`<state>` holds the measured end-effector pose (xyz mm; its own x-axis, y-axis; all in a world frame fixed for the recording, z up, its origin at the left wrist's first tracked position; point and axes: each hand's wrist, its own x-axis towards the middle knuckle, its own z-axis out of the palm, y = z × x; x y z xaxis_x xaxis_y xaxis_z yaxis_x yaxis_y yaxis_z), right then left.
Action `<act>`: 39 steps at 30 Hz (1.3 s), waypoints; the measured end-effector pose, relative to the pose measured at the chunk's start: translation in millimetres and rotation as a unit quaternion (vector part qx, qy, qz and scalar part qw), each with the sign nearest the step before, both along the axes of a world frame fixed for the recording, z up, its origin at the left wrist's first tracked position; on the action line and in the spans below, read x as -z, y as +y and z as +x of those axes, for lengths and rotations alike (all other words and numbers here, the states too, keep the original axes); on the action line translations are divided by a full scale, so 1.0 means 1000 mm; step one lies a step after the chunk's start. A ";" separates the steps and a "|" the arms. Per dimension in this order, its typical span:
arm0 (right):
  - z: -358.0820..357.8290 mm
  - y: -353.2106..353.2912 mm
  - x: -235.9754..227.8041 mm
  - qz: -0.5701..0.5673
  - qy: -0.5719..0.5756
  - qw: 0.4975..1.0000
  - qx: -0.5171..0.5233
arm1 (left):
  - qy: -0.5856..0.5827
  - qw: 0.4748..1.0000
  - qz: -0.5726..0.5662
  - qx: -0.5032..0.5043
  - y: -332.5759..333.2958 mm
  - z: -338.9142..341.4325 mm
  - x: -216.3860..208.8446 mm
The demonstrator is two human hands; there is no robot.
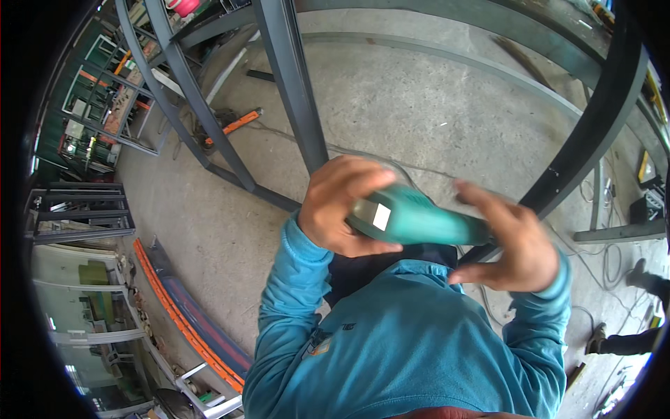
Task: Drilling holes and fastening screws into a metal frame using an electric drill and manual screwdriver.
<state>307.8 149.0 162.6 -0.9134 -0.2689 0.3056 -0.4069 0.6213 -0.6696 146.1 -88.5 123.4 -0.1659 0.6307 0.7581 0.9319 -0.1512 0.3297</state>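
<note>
A green power tool (426,218), shaped like the body of an angle grinder, lies across in front of my waist, blurred by motion. It has a pale label and a dark tail end. My left hand (331,206) is closed round its left end, which the fingers partly hide. At the tail end, my right hand (513,244) has its fingers spread apart and is smeared by motion; it does not grip the tool. Whether it touches the tail I cannot tell. Just beyond my left hand rises a dark grey metal bar (289,77) of a frame.
More frame bars (586,140) curve round the right and far sides. Cables (607,269) trail over the concrete floor (419,98). An orange bar tool (242,126) lies at far left, and a long orange strip (174,307) at near left. Another person's legs (631,343) show at right.
</note>
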 end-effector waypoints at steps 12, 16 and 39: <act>-0.091 -0.065 0.139 -0.505 -0.135 0.852 -0.017 | 0.096 0.949 -0.292 0.070 0.036 -0.077 -0.006; -0.111 -0.070 0.153 -0.638 -0.205 0.738 0.077 | 0.214 0.959 -0.085 -0.166 0.018 -0.128 -0.023; -0.149 -0.055 0.161 -0.588 -0.258 0.765 0.054 | -0.469 0.846 0.081 -0.240 0.005 -0.271 -0.039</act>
